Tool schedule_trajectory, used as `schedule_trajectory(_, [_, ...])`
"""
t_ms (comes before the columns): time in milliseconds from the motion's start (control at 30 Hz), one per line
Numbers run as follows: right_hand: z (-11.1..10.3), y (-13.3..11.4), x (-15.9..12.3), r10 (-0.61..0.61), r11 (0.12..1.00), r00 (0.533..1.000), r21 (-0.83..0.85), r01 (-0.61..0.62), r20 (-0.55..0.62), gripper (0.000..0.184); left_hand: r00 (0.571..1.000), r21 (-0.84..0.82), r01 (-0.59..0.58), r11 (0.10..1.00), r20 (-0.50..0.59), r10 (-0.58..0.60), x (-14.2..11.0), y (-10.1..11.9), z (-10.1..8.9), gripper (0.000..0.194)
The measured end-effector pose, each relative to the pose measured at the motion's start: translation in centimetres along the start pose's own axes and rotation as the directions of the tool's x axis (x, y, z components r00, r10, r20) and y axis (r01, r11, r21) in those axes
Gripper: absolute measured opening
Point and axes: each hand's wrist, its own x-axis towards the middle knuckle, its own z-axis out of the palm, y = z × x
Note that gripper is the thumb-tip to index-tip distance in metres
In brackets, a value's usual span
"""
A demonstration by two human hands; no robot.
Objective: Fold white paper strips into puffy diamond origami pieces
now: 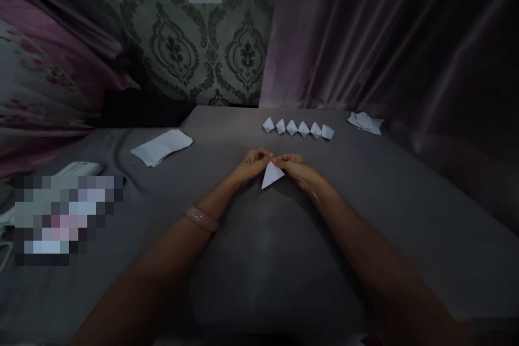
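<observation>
A small white folded paper (pixel 272 174) is pinched between my two hands above the grey surface, its pointed triangular end facing toward me. My left hand (pixel 253 163) grips its top from the left, fingers closed. From the other side my right hand (pixel 295 166) holds the same top edge, its fingers curled and partly hidden. Beyond the hands, a row of several small folded paper pieces (pixel 303 129) stands on the surface, most of them diamond-shaped from here.
A stack of white paper sheets (pixel 162 147) lies to the left, and crumpled paper (pixel 366 122) at the back right. A blurred-out device (pixel 68 216) and a white object with a cable (pixel 83 168) occupy the left side. A dark flat item (pixel 141 108) lies at the back left.
</observation>
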Motion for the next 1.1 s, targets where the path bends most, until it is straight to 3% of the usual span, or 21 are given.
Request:
schedule_trajectory(233, [-0.4,0.7,-1.1,-0.112,0.993,0.992,-0.022,0.113,0.052,0.037,0.998,0.073,-0.051,0.996,0.024,0.05,-0.2,0.3,0.7,0.031])
schedule_trajectory(433, [-0.2,1.1,-1.2,-0.179,0.984,0.982,-0.007,0.18,0.065,0.038,0.993,0.067,0.036,0.997,0.108,-0.043,-0.9,1.0,0.2,0.043])
schedule_trajectory(667, [0.2,1.3,-1.4,-0.189,0.982,0.977,0.025,0.188,0.096,0.039,0.996,0.17,-0.083,0.982,0.039,0.078,-0.8,0.6,0.2,0.045])
schedule_trajectory(967, [-0.4,1.0,-1.4,-0.082,0.98,0.985,0.192,0.053,0.149,0.026,0.998,0.052,-0.05,0.997,0.051,0.047,-1.3,-0.6,-0.6,0.049])
schedule_trajectory(1100, [-0.8,0.9,-1.2,-0.08,0.935,0.993,0.352,0.043,0.091,0.028,0.999,-0.202,0.037,0.979,-0.02,-0.042,-1.4,-0.4,-0.4,0.042])
